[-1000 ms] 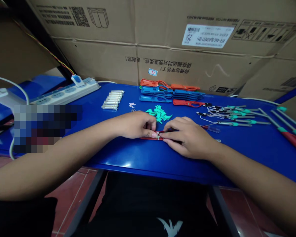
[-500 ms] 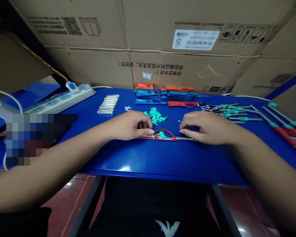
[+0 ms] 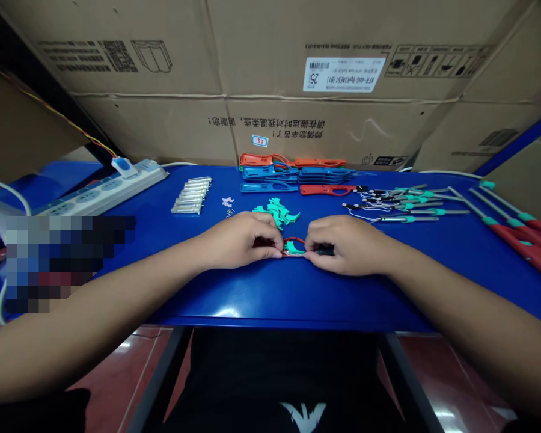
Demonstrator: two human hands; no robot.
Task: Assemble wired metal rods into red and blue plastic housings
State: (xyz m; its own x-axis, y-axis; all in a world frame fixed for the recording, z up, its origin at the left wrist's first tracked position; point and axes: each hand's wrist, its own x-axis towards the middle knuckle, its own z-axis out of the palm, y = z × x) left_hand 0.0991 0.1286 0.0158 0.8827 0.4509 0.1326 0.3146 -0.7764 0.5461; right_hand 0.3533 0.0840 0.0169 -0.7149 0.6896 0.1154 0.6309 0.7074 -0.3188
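Observation:
A red lighter handle half (image 3: pixel 293 239), open side up, lies on the blue table between my hands, with a green trigger (image 3: pixel 294 247) inside its loop. My left hand (image 3: pixel 246 240) is closed on the left end of this handle, covering most of it. My right hand (image 3: pixel 347 243) pinches at the right end of the loop. A small black part (image 3: pixel 327 249) shows under its curled fingers; what exactly it is, I cannot make out. Just behind the handle is a heap of loose green triggers (image 3: pixel 277 211).
Clear lighter fuel tubes (image 3: pixel 192 195) lie back left, near a white power strip (image 3: pixel 103 189). Stacked blue handle shells (image 3: pixel 270 187) stand before the cardboard (image 3: pixel 162 126). Metal lighter tubes (image 3: pixel 410 218) with wires lie right, beside red lighters (image 3: pixel 523 240).
My right hand has moved left and closed in on the handle's right end, covering the metal tube that showed there. My left hand stays on the handle. The view has shifted slightly.

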